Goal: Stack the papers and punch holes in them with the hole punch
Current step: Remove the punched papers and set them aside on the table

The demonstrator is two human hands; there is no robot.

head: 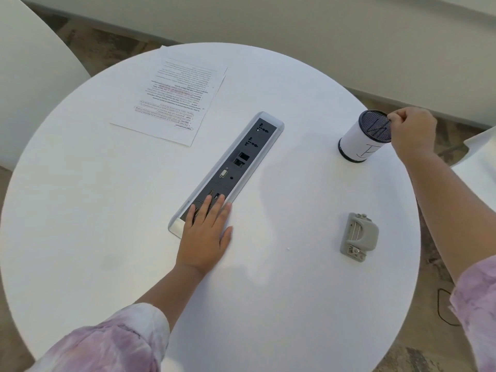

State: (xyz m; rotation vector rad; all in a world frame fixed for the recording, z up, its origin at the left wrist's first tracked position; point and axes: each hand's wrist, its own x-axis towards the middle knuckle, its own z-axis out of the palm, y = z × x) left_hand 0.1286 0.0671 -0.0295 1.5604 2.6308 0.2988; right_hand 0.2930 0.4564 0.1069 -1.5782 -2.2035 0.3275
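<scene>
White desk (268,304): round top, carrying everything named below; a sheet-white chair back shows off its far-left edge.
Socket strip (230,167): grey and dark panel set into the desk, long axis running from near-left to far-right; its near end lies under the left fingertips.
Papers (171,100): printed sheets with pink marking, far-left on the desk, well beyond the left fingers (212,205) and up to their left; edges look slightly offset, so I judge them not yet squared. Long axis slants from the near-left corner to the far-right one.
Left hand (206,234): flat, palm down, fingers spread loosely and pressing nothing but desk and strip; holding nothing.
Right hand (413,132): curled at the rim of the cup, thumb and fingers pressed together in a pinch on the mesh edge or on something thin in it; which one I cannot tell.
Pen cup (362,138): dark mesh cylinder wrapped in white paper, tilted toward the desk's middle; dark thin lines inside may be pens, unclear.
Hole punch (359,234): grey, lying alone, near side of the right fingers and well apart from them; far right of the left fingers.
Nearer hand: left for the papers, right for the punch, by my reading.
</scene>
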